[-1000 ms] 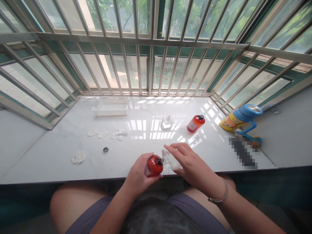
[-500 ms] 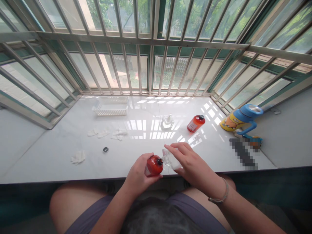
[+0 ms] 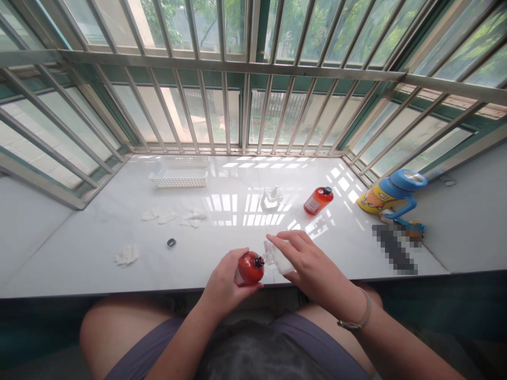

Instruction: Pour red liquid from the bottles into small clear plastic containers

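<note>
At the near edge of the white table (image 3: pixel 152 277), the left hand (image 3: pixel 225 277) is wrapped around a red bottle (image 3: pixel 251 268); just right of that, the right hand (image 3: pixel 307 258) grips a clear bottle (image 3: pixel 279 256) tilted neck-first toward it. The work looks under way: the necks are paired, though see-through glass makes contact hard to judge, and neither is set down yet. Beyond the red bottle, room runs to a square glass bottle (image 3: pixel 272 200); leftward, to a loose black cap (image 3: pixel 171 243).

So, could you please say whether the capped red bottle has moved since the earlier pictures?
No: the capped red bottle stands at the same spot relative to the horizontal window bar, shifted neither way.
</note>
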### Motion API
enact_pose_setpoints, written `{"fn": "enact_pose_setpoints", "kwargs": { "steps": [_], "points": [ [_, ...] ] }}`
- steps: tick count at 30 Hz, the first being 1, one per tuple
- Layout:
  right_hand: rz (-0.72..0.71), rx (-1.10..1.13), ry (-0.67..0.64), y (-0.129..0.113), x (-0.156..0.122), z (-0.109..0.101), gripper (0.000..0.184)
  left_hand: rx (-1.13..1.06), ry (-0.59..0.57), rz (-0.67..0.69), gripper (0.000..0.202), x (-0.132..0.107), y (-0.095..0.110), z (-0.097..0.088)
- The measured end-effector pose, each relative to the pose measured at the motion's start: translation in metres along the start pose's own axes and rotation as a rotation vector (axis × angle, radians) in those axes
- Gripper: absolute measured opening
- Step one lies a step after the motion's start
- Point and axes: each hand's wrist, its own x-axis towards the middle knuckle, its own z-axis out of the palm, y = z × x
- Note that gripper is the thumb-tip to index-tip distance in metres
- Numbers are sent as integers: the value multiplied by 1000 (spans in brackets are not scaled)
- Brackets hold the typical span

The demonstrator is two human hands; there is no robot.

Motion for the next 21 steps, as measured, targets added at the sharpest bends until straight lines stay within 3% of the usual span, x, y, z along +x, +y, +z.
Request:
{"fn": "enact_pose_setpoints", "kwargs": {
  "steps": [21],
  "points": [
    [-42,-121,-13,1,2,0,99,1,-31,-35,82,-1,-4,2]
  ]
}}
